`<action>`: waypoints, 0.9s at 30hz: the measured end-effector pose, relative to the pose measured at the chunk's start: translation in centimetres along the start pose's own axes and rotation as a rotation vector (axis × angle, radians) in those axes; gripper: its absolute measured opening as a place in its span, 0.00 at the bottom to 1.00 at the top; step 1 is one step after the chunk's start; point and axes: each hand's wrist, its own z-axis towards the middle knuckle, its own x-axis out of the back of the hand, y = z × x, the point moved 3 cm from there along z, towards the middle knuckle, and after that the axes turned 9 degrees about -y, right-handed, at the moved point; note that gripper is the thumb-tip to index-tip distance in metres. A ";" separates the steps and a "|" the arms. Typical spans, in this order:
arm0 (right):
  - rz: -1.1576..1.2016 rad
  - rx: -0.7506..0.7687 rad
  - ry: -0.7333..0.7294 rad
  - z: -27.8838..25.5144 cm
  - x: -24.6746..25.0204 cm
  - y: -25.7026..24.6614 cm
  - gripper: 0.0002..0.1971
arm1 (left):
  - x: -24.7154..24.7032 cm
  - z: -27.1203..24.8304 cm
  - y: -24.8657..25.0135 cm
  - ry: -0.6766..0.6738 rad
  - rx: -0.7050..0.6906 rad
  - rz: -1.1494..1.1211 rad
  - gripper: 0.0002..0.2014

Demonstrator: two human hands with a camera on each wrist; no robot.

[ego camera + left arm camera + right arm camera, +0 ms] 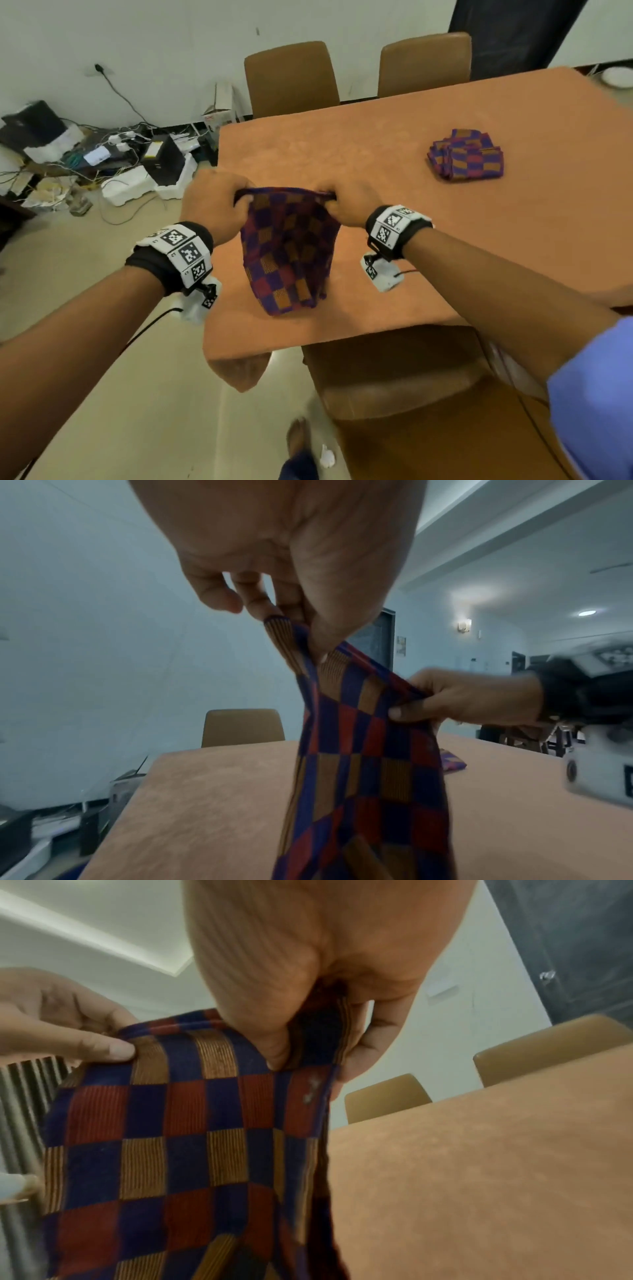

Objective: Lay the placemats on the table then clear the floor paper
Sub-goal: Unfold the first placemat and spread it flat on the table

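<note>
Head view shows the left hand [215, 202] and right hand [349, 205] each pinching a top corner of the checked placemat [287, 250] hanging above the table [376, 144], so spreading both corners apart evenly before lowering should lay it flat.

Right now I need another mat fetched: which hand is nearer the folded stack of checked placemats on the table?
Right. The right hand pinches the hanging checked placemat on the side toward the folded stack; the left hand holds the far corner.
</note>
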 end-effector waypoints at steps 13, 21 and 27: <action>-0.014 0.043 0.226 9.0 3.0 -2.4 0.20 | 0.9 6.7 -11.5 0.236 -0.129 -0.067 0.08; -0.191 -0.163 -0.417 -0.2 -16.0 1.3 0.25 | -16.2 -6.5 -11.9 -0.304 -0.011 -0.174 0.06; -0.184 -0.072 -0.212 -5.3 -19.5 0.2 0.24 | -19.4 -10.0 -11.4 -0.513 0.077 -0.227 0.05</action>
